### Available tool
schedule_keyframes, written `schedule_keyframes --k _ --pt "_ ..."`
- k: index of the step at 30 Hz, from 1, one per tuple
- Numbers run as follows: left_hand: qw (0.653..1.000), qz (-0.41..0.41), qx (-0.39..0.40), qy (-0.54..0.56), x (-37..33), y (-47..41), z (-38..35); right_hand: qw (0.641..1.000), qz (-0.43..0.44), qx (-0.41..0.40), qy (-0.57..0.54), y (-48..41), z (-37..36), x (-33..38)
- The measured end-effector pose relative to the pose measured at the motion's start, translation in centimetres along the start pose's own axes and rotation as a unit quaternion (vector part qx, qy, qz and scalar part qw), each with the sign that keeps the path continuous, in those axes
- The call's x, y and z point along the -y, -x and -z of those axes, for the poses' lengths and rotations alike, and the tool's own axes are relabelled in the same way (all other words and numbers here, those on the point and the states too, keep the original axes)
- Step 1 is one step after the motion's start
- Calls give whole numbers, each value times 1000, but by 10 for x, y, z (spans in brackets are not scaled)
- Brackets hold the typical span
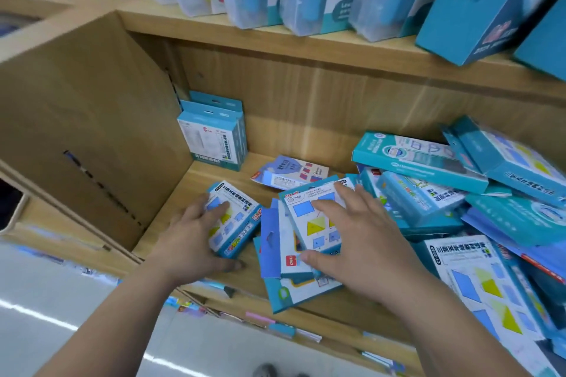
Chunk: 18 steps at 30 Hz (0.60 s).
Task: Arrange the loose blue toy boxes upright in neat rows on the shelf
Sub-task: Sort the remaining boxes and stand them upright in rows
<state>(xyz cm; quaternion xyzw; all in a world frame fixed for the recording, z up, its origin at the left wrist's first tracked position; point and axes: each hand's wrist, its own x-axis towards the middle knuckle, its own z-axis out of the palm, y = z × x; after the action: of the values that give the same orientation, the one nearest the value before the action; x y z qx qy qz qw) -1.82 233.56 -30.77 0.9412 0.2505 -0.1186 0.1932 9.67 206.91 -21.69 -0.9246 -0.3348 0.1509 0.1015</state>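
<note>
Left hand (196,236) curls round a small blue cardboard toy box (234,220) on the pale wooden shelf (211,180). Right hand (352,239) spreads over a stacked flat box (315,220); gripping or pressing, unclear. Beyond, upright blue boxes (214,138) stand cornered. Risk: the jumbled heap of boxes (459,193) slides if nudged.

Bare left forearm (122,309), bare right forearm (453,324) up to frame edge; fingernails short; grey shoe toe (266,371) below, blurred.

Bright even light; edges warped, top and right blurred.
</note>
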Motion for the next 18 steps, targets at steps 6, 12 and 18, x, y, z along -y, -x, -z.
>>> schedule_keyframes --k 6,12,18 --pt "996 -14 -88 29 -9 13 5 998 55 -38 14 -6 -8 -1" --pt "964 -16 -208 168 -9 41 30 980 115 -135 -95 -8 -12 0" --pt "865 -117 -182 454 -27 64 48 917 78 -96 -379 -15 4 32"
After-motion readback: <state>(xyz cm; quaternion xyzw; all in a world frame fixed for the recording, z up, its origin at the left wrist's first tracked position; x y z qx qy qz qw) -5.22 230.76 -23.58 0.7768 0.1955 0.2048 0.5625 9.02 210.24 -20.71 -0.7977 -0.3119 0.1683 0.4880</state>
